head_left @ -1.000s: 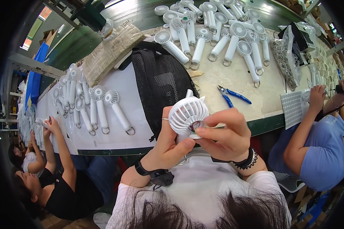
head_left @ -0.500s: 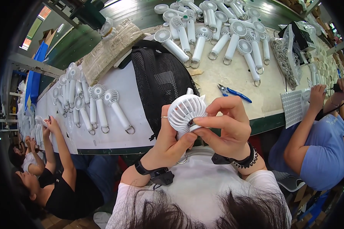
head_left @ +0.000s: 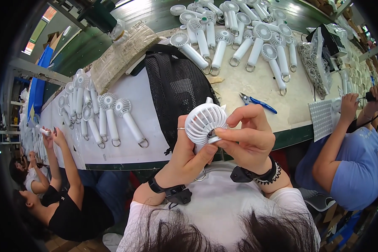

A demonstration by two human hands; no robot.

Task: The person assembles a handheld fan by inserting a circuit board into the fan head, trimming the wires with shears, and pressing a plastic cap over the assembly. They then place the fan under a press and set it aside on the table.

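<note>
Close in front of my chest is a white handheld fan [head_left: 199,120], its slatted round head tilted upward. My left hand [head_left: 188,156] is wrapped round it from the left and below, and a metal ring [head_left: 201,175] hangs under that hand. At the middle of the grille, the thumb and fingertips of my right hand [head_left: 253,136] are pinched together. Whatever small piece they hold is hidden by the fingers; a dark spot shows beside the fingertips. Just beyond the fan lies a black mesh bag [head_left: 172,84].
Several white fans [head_left: 262,32] with rings lie at the back, more fans [head_left: 108,103] on the left. Blue-handled nippers [head_left: 260,104] rest right of the bag. A clear bag of metal rings [head_left: 317,63] and a sticker sheet [head_left: 322,119] lie right. Co-workers [head_left: 353,164] sit on both sides.
My hands and the fan stay almost in place; my right fingers shift very slightly at the grille. At left, a co-worker's hands have moved apart, showing a white piece.
</note>
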